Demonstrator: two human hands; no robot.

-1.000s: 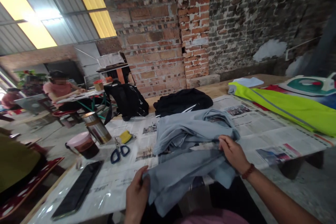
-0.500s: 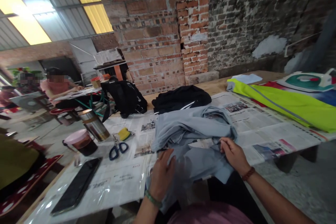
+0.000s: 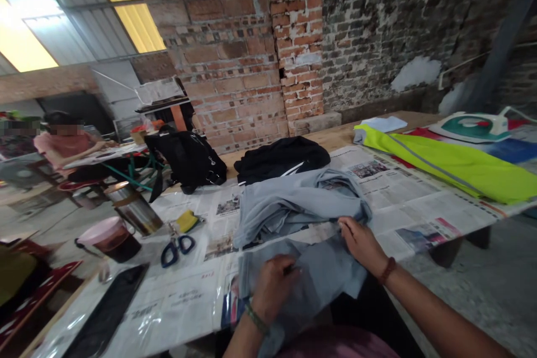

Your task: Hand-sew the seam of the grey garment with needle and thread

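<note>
A light grey garment (image 3: pixel 302 196) lies bunched on the newspaper-covered table, its nearer part spread flatter and hanging over the front edge. My right hand (image 3: pixel 363 243) pinches the nearer cloth at its upper right edge. Over the left part of that same cloth, my left hand (image 3: pixel 277 285) is curled in and smeared by motion; what its fingers hold, if anything, is hidden. Dark-handled scissors (image 3: pixel 178 249) lie on the newspaper to the left, beside a yellow object (image 3: pixel 187 221).
A black phone (image 3: pixel 107 313), a lidded cup (image 3: pixel 113 240) and a steel flask (image 3: pixel 133 207) stand or lie left. Behind are a black bag (image 3: pixel 188 159) and dark clothing (image 3: pixel 281 159). A neon-yellow garment (image 3: pixel 444 165) and an iron (image 3: pixel 472 126) are right. A person (image 3: pixel 69 145) sits beyond.
My left hand has moved right across the grey cloth, and its fingers have gone from spread to curled. My right hand keeps its pinch. The view has swung slightly right.
</note>
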